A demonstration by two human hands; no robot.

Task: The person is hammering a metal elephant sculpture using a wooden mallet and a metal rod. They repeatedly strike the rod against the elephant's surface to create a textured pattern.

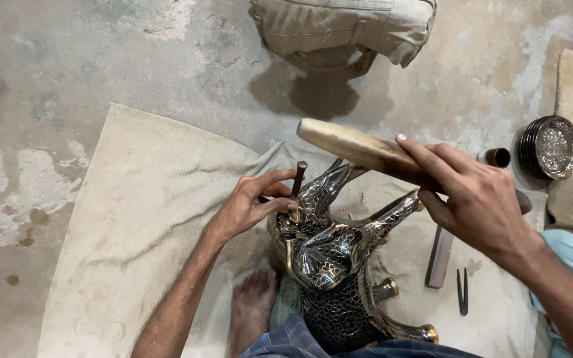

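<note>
— Where do we stand?
— Our left hand (250, 205) pinches the chisel (298, 179) against the metal animal figure (329, 255) on the cloth (140, 219); our right hand (475, 199) grips the raised wooden mallet (353, 147).
— Much left?
— Most scales look cut already; we judge only touch-ups remain.

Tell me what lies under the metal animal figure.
The metal animal figure rests on a beige cloth spread over the concrete floor. A bare foot lies beside it. The cloth directly beneath is hidden.
</note>
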